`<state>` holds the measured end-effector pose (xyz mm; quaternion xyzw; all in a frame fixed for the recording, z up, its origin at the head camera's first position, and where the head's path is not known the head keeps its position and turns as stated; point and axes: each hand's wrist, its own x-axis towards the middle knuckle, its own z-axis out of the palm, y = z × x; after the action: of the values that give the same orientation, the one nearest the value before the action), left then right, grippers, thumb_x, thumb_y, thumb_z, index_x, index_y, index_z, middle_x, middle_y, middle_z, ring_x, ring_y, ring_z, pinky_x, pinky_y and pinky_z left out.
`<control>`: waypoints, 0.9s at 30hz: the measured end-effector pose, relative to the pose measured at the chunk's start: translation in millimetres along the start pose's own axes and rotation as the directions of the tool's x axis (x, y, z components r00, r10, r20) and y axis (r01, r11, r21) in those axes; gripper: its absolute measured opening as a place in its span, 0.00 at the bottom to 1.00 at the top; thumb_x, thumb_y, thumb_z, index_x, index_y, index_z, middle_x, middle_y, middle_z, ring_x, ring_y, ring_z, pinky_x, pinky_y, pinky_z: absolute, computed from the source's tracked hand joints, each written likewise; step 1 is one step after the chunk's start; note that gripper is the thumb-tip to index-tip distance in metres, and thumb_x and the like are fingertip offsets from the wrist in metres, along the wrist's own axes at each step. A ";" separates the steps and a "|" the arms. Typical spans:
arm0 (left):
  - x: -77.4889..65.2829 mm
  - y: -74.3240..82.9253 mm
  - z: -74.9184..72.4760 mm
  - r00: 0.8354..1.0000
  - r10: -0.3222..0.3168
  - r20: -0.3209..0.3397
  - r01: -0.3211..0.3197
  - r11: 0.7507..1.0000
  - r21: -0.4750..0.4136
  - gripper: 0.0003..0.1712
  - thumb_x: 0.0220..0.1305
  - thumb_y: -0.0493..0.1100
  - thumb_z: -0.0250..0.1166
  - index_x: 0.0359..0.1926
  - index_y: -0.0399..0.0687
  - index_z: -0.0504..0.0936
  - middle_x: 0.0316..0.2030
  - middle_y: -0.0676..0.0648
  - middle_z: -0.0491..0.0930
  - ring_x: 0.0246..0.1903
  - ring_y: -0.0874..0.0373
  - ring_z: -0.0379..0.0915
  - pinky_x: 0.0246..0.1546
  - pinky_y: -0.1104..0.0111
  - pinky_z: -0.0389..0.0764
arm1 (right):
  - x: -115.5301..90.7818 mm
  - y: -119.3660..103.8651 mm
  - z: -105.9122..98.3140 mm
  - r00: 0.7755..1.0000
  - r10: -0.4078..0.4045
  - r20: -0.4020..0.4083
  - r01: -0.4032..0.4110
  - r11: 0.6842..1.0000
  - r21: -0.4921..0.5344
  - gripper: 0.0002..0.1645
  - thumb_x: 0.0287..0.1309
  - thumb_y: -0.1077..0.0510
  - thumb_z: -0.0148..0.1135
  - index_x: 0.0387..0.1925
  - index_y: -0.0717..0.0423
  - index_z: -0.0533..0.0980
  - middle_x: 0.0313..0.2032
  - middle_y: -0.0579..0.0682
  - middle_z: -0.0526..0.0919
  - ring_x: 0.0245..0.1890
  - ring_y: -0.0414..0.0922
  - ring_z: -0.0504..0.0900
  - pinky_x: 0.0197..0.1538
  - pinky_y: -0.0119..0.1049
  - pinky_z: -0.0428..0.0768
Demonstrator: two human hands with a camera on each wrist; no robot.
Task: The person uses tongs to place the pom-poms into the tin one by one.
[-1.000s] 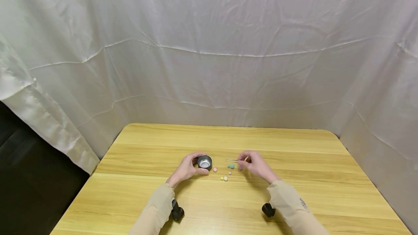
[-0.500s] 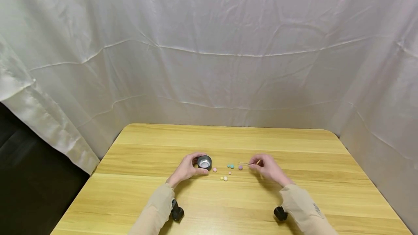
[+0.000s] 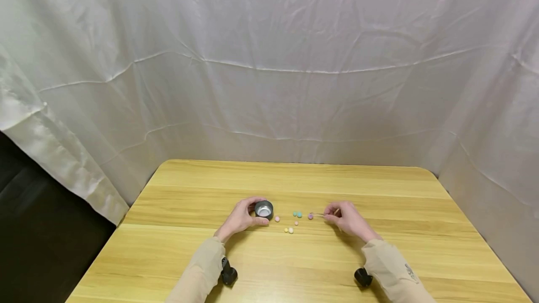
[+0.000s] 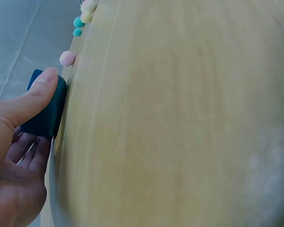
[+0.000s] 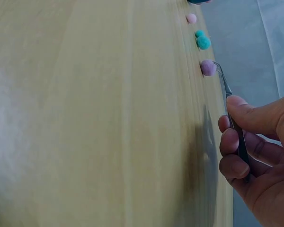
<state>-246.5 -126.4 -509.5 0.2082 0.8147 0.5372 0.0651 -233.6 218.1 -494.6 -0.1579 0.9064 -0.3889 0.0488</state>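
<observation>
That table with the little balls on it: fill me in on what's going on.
A person's right hand pinches a pair of tweezers, with the tips at the purple ball; whether they grip it yet is hard to tell. The left hand holds a small dark bowl upright on the table. Between the hands lie two teal balls, two pink balls, a yellow ball and a cream ball.

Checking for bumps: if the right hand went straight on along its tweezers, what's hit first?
Most likely the purple ball, right at the tips of the tweezers in the right hand. Whether they already touch it is unclear.
</observation>
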 end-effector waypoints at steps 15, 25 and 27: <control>1.6 -0.1 2.8 1.000 -0.005 -0.005 0.005 1.000 0.012 0.34 0.54 0.28 0.74 0.62 0.26 0.73 0.56 0.26 0.78 0.55 0.31 0.77 0.59 0.42 0.77 | 0.3 -2.4 2.4 1.000 0.028 -0.004 -0.028 0.999 -0.020 0.04 0.63 0.63 0.66 0.31 0.60 0.82 0.29 0.49 0.82 0.27 0.40 0.74 0.26 0.27 0.72; 0.8 -3.0 -0.3 1.000 -0.007 0.015 0.007 1.000 0.012 0.35 0.54 0.35 0.77 0.63 0.33 0.75 0.57 0.32 0.79 0.55 0.39 0.79 0.59 0.49 0.80 | 0.6 -3.5 4.5 0.999 0.045 -0.013 -0.045 0.998 -0.035 0.04 0.62 0.64 0.66 0.31 0.58 0.81 0.29 0.48 0.82 0.29 0.41 0.74 0.29 0.27 0.72; 1.1 -3.3 -0.8 1.000 -0.010 0.015 0.010 1.000 0.013 0.36 0.53 0.36 0.77 0.63 0.34 0.76 0.57 0.33 0.79 0.55 0.40 0.79 0.59 0.51 0.81 | 0.8 -3.7 4.6 0.999 0.043 -0.014 -0.044 0.998 -0.039 0.04 0.62 0.64 0.66 0.31 0.59 0.81 0.29 0.48 0.82 0.29 0.40 0.74 0.29 0.27 0.72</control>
<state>-248.6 -127.8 -512.0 0.2089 0.8188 0.5298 0.0726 -232.5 212.2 -495.2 -0.1365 0.9173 -0.3710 0.0481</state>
